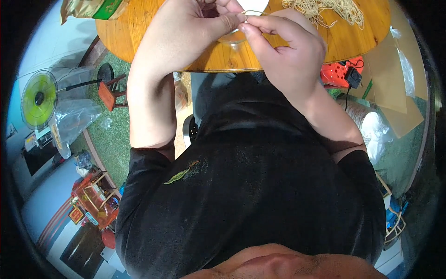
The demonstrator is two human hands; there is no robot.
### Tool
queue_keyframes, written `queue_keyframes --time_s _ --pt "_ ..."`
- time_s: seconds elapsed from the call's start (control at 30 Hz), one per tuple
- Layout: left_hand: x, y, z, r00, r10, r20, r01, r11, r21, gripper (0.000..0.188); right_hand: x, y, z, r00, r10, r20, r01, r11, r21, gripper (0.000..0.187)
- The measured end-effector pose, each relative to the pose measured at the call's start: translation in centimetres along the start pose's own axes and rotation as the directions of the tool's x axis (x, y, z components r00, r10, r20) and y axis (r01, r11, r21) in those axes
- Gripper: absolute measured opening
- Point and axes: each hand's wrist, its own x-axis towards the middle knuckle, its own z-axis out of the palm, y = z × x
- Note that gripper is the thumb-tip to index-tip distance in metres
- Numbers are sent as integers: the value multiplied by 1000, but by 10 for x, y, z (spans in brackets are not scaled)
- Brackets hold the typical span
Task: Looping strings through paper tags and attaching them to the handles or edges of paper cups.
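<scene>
Over the table's near half, my left hand (211, 21) and my right hand (292, 46) meet with their fingertips nearly touching. Each pinches, between thumb and forefinger, a thin beige cord (254, 12), which shows as a short strand between them. The far fingers of my left hand are cut off by the top edge. Just right of my right hand lies a loose heap of beige cord (325, 10). Beneath the fingertips is a clear, see-through item (231, 39), mostly covered. Behind them a white round thing (256, 4) shows in part.
The wooden table (121, 42) has a rounded edge. A green and tan bag (95, 8) lies at its far left. Right of me are a red item (338, 74) with a black plug and cardboard (395, 74). A fan (39, 98) and small stool (108, 96) stand left.
</scene>
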Motion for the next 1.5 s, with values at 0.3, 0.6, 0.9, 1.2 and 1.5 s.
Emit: queue_keyframes --time_s 0.3,0.6,0.9,1.2,1.5 --pt "-7 17 5 999 -38 -27 41 995 94 3 -5 9 -1 912 350 216 -396 888 235 6" --pt "-16 5 18 914 395 -89 -269 758 594 22 -8 14 -9 690 591 418 -705 421 570 16" --pt "-16 -33 17 646 763 22 -551 446 706 19 -8 20 -11 673 556 487 -731 403 550 19" --pt "-13 -39 20 639 763 -93 -569 551 610 11 -4 16 -10 781 445 438 -623 605 496 21" --pt "-17 -49 16 663 735 -139 -525 590 613 6 26 -4 -27 967 98 235 -122 988 90 10"
